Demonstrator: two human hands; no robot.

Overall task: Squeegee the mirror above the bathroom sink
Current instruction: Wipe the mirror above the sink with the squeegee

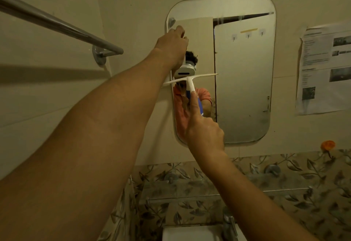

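We see the mirror [245,69] on the wall, up at 1 o'clock from the middle of our view. Our right hand [204,129] holds the white squeegee [190,81] by its handle. The fingers are curled round the handle and one finger lies straight along it. The squeegee's long blade sits a bit tilted across the mirror's 9 o'clock side, and its left end sticks out past the edge.

Our left hand [175,44] is at the mirror's edge, at 10 o'clock. Its fingers bend toward the edge, but we cannot tell if they grip it.

A shiny towel bar [57,24] is at 9 o'clock from the mirror. A paper sheet [322,69] hangs at 3 o'clock. A glass shelf [237,192] and a tap [230,224] are at 6 o'clock.
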